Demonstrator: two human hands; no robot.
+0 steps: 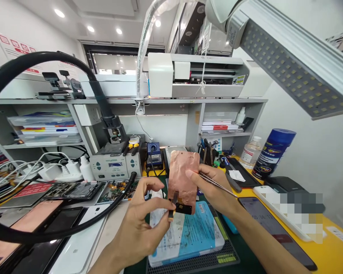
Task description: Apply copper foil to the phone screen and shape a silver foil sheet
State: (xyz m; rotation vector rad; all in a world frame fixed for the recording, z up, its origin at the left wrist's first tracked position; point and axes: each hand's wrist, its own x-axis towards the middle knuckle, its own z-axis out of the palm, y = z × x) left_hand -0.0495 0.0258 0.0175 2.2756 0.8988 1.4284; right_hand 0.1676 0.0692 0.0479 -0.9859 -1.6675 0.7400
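A copper-coloured phone screen panel [183, 173] is held upright over a blue and white box [188, 236]. My right hand [214, 186] grips its right edge, thumb on the copper face, with metal tweezers [217, 182] also held in that hand. My left hand [147, 217] pinches the dark flex cable [171, 214] at the panel's lower left between thumb and index finger. A black strip [183, 208] lies along the panel's lower end. The far side of the panel is hidden.
A black hose [103, 224] loops across the left side, over phone parts. A dark phone [274, 228] lies at right near a blue spray can [273, 154]. A lamp [297, 61] hangs above. A grey station [114, 163] stands behind.
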